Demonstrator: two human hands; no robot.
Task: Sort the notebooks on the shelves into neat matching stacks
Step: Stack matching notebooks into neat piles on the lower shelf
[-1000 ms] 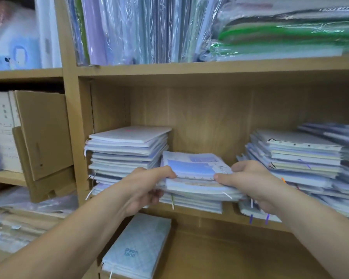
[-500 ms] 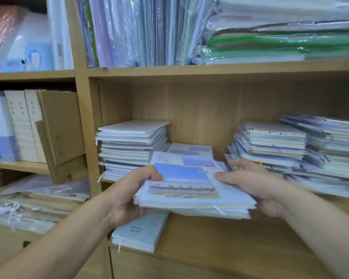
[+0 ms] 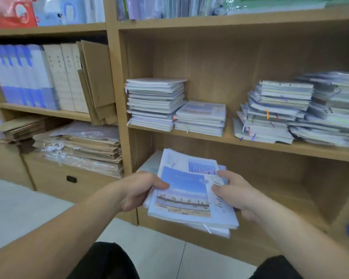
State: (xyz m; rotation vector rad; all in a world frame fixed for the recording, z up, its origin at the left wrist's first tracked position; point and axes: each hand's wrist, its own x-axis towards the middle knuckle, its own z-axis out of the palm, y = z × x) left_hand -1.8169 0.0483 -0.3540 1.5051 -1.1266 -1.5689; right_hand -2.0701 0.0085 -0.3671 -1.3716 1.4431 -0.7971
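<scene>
Fingers (image 3: 159,185) clamp from both sides; the middle shelf (image 3: 229,136) keeps only a short stack (image 3: 200,117), since the notebook bundle (image 3: 183,190) has come off it and hangs lower between left hand (image 3: 135,190) and right hand (image 3: 238,196), ready for sorting

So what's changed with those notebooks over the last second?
The left hand and right hand lifted the bundle of notebooks off the short middle stack and drew it down and towards the person, clear of the shelf. Both still grip it. The short middle stack, tall left stack and untidy right stacks stayed put.
</scene>
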